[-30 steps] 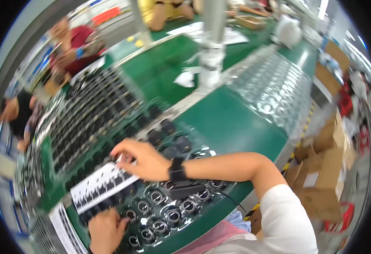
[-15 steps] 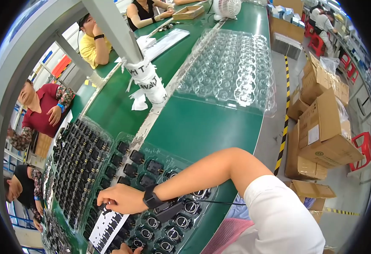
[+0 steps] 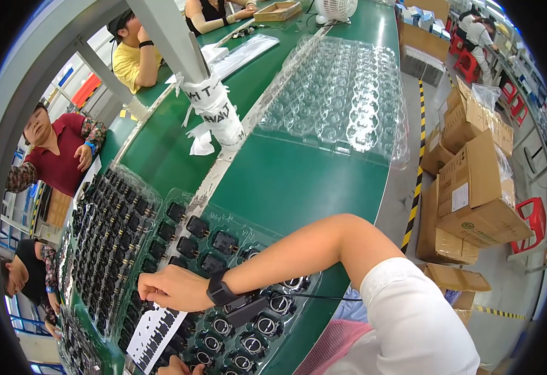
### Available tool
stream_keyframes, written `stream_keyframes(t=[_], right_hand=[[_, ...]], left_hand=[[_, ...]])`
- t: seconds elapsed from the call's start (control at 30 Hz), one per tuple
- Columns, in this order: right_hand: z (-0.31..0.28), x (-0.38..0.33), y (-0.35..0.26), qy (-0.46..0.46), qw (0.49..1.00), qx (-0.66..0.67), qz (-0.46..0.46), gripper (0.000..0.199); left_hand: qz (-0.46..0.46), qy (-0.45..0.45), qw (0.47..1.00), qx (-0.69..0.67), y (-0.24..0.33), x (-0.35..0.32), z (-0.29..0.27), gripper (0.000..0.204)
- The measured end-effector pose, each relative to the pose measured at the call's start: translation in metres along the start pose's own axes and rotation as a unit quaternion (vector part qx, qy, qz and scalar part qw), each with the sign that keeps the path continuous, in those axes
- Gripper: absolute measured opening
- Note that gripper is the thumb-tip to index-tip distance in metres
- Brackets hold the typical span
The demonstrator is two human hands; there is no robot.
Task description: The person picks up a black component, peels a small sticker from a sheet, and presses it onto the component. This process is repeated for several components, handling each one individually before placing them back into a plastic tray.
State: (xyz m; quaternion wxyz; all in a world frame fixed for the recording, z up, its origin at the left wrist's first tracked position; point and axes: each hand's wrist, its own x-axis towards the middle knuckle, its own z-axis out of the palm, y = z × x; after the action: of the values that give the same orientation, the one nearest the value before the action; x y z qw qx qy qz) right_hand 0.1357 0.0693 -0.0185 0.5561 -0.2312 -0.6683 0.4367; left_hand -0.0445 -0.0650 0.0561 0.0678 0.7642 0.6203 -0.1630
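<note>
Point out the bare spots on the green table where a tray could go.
Bare green table lies between the empty clear tray and the filled tray under the right hand. Left of the taped post, another strip. Nearest the hands it is crowded.

Long green workbench (image 3: 298, 181) ran away from the wearer. On its near end lay clear blister trays (image 3: 223, 262) filled with small black parts; a fuller tray (image 3: 108, 231) sat left of a raised centre strip (metal, pale). Farther off lay an empty clear tray (image 3: 348, 100).
</note>
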Motion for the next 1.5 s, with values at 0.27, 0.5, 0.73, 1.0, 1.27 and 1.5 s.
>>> stream_keyframes(t=[0.27, 0.5, 0.73, 1.0, 1.27, 1.5], right_hand=[[0.002, 0.006, -0.005, -0.027, 0.996, 0.071, 0.04, 0.006], [-0.011, 0.001, -0.011, -0.095, 0.978, 0.05, 0.179, 0.012], [-0.003, 0.001, -0.013, -0.156, 0.978, 0.061, 0.124, 0.012], [-0.001, -0.007, -0.013, -0.176, 0.972, 0.083, 0.135, 0.014], [0.0, -0.006, -0.02, -0.197, 0.949, 0.051, 0.243, 0.012], [-0.002, -0.007, -0.019, -0.188, 0.938, -0.005, 0.291, 0.012]], left_hand=[[-0.022, 0.095, 0.976, -0.193, 0.01, -0.002, -0.033, 0.02], [0.155, -0.015, 0.743, -0.651, -0.011, 0.052, 0.007, 0.052], [0.081, 0.091, 0.61, -0.783, -0.017, 0.06, 0.029, 0.042], [0.063, 0.12, 0.61, -0.781, -0.016, 0.069, 0.042, 0.043], [0.054, 0.105, 0.638, -0.761, -0.014, 0.066, 0.043, 0.042], [0.058, 0.111, 0.641, -0.757, -0.011, 0.066, 0.041, 0.044]])
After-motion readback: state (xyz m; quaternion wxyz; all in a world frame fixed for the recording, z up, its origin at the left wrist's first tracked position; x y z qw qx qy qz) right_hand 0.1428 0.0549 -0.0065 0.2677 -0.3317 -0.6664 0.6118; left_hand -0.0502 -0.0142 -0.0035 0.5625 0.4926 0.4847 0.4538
